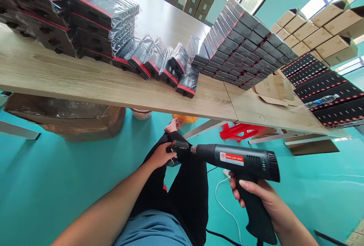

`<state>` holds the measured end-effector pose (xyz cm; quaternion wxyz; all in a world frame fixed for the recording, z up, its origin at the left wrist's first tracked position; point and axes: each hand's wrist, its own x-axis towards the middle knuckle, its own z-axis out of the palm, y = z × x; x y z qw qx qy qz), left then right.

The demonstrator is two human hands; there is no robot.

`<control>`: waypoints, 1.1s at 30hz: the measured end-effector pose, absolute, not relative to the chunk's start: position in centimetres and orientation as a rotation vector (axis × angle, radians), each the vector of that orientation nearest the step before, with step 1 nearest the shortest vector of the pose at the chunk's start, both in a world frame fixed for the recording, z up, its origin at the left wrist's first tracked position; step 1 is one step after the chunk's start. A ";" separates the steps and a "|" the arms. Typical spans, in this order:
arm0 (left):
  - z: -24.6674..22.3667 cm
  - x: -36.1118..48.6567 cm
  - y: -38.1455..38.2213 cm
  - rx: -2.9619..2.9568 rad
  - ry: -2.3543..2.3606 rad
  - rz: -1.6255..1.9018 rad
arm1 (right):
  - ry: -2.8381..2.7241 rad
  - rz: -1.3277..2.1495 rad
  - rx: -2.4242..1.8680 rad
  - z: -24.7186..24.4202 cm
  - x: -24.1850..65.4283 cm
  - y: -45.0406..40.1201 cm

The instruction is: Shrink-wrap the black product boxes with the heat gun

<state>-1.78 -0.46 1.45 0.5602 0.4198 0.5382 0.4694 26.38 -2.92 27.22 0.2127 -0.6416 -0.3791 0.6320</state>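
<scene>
My right hand (256, 196) is wrapped round the grip of a black heat gun (244, 158), its nozzle pointing left. Just past the nozzle tip, my left hand (162, 156) grips a small dark box (180, 145) above my lap. Part of that box is hidden by my fingers, and its face is in shadow. On the table ahead lie several loose black-and-red boxes (187, 81) in clear, wrinkled film.
The wooden table (113, 90) runs across, its front edge before my knees. Film-wrapped boxes (91, 8) are stacked left; a tall stack of dark boxes (250, 44) stands right, beside a flattened carton (275, 88). A bottle (321, 101) lies on black boxes. A white cable (227, 208) trails below.
</scene>
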 end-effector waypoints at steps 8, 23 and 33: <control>2.2 -3.5 0.1 0.189 0.927 1.268 | -0.766 1.821 -1.797 26.9 28.6 -5.1; 4.0 -3.8 0.5 0.972 1.076 1.344 | -0.626 1.793 -1.805 25.4 31.2 -7.3; 6.1 -3.9 0.1 1.465 1.190 1.465 | -0.642 1.775 -1.811 25.1 31.2 -7.5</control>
